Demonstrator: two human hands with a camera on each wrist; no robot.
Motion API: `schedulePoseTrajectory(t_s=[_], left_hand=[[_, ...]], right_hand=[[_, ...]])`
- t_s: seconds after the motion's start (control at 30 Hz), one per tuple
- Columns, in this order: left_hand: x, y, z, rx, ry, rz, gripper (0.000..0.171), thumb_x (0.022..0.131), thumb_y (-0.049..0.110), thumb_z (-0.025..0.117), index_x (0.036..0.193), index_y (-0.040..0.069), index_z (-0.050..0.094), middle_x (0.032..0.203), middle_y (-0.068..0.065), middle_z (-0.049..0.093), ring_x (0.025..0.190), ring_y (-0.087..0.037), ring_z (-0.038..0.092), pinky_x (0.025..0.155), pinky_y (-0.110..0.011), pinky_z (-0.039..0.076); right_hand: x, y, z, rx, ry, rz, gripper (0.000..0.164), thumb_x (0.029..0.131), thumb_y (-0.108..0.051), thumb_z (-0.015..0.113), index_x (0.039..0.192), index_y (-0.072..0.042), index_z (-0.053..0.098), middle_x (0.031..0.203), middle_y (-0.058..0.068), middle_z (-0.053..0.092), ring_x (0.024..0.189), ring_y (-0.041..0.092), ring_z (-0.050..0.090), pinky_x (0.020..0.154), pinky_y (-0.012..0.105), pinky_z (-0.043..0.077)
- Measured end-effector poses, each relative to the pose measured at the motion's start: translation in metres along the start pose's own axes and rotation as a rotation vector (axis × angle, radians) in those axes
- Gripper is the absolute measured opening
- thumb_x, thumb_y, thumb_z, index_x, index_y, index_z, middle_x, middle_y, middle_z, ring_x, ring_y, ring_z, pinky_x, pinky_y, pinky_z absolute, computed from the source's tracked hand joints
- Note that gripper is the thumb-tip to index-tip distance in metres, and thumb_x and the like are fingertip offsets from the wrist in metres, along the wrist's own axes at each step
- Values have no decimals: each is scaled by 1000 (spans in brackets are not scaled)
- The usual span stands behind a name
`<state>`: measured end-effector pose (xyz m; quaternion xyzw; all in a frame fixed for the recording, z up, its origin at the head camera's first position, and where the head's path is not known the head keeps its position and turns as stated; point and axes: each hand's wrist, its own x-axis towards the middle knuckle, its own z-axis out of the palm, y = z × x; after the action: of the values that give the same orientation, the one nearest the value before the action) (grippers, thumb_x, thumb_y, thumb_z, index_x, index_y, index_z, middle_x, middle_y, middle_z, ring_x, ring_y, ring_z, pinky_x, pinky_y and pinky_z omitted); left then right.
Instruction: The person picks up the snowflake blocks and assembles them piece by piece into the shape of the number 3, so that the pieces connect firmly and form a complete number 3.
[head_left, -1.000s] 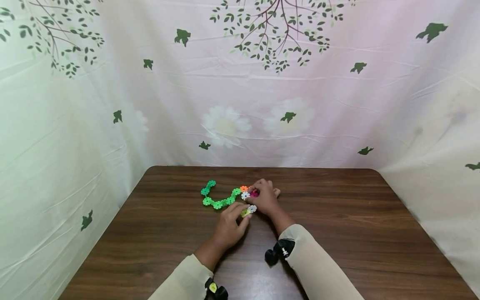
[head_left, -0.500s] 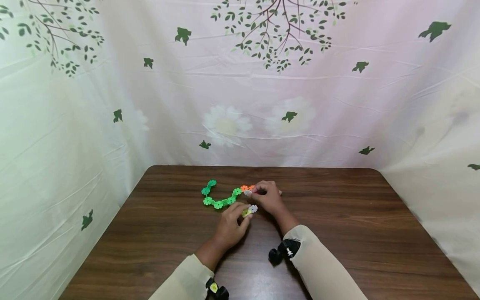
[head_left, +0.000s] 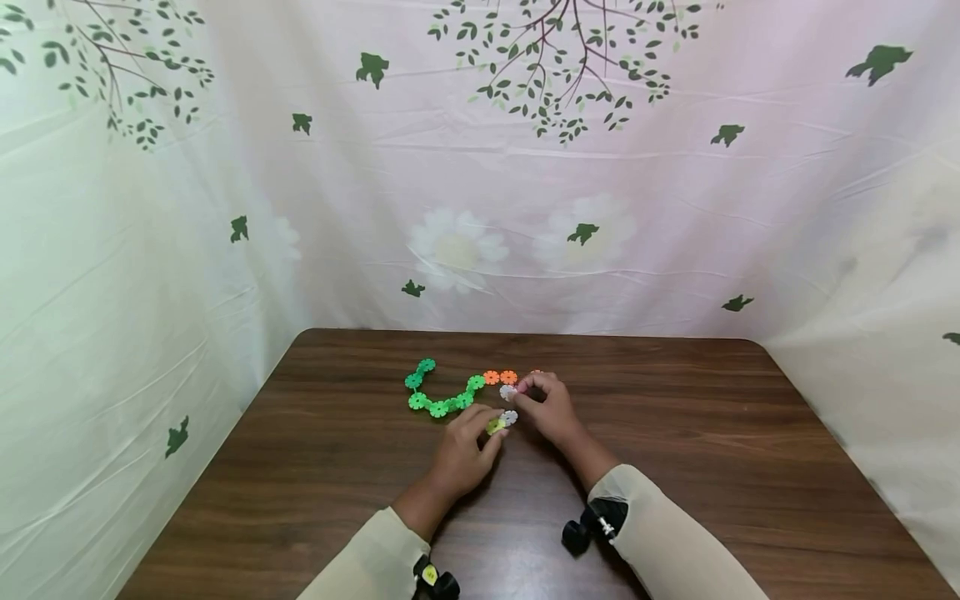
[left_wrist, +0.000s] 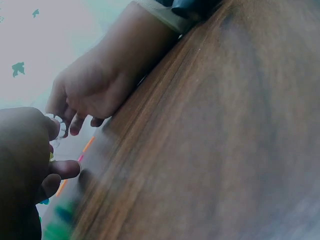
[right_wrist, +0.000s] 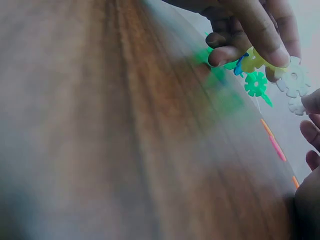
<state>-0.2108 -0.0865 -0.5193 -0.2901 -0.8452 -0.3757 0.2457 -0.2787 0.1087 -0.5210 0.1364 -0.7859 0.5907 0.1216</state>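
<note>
My left hand (head_left: 459,450) pinches a yellow flower-shaped interlocking disc (head_left: 495,426), with a white disc (head_left: 511,417) at its right end. Opposite it, my right hand (head_left: 555,408) pinches another white disc (head_left: 507,392) by its edge, above and close to the first. In the right wrist view the held white disc (right_wrist: 297,105) overlaps the white disc (right_wrist: 294,79) by the left fingers, and a blue piece (right_wrist: 239,65) shows behind the yellow disc. From the left wrist, the left hand (left_wrist: 25,165) hides most of its own pieces.
A curved chain of green discs (head_left: 438,409) lies on the brown wooden table (head_left: 337,467), left of and beyond the hands. Orange discs (head_left: 500,377) continue from its right end, and pink and orange pieces are partly hidden by the right hand. A printed curtain (head_left: 480,183) hangs behind the table.
My right hand has drawn back to the right with its white disc, uncovering the orange discs. My left hand stays nearly still with the yellow and white discs.
</note>
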Motion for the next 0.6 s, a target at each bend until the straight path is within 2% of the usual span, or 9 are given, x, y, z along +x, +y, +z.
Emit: schedulePoseTrajectory(t_s=[0.23, 0.43, 0.6], left_hand=[[0, 2, -1, -18, -9, -22, 27, 97, 4, 82, 124, -1, 77, 115, -12, 75, 96, -21, 73, 81, -33, 63], [0, 3, -2, -30, -23, -35, 27, 98, 4, 81, 124, -1, 77, 115, -13, 76, 97, -21, 73, 82, -33, 63], [0, 1, 0, -25, -21, -34, 27, 98, 5, 81, 124, -1, 77, 115, -13, 76, 98, -21, 74, 83, -34, 64]], right_hand=[[-11, -5, -6, 95, -18, 86, 13, 95, -1, 80, 87, 2, 70, 84, 7, 70, 75, 6, 61, 70, 21, 50], [-16, -5, -11, 98, -24, 120, 13, 97, -6, 81, 95, 3, 72, 89, 11, 73, 80, 8, 62, 74, 22, 51], [-20, -5, -14, 96, -22, 107, 23, 99, -5, 79, 119, 4, 73, 97, 21, 76, 89, 7, 64, 84, 21, 49]])
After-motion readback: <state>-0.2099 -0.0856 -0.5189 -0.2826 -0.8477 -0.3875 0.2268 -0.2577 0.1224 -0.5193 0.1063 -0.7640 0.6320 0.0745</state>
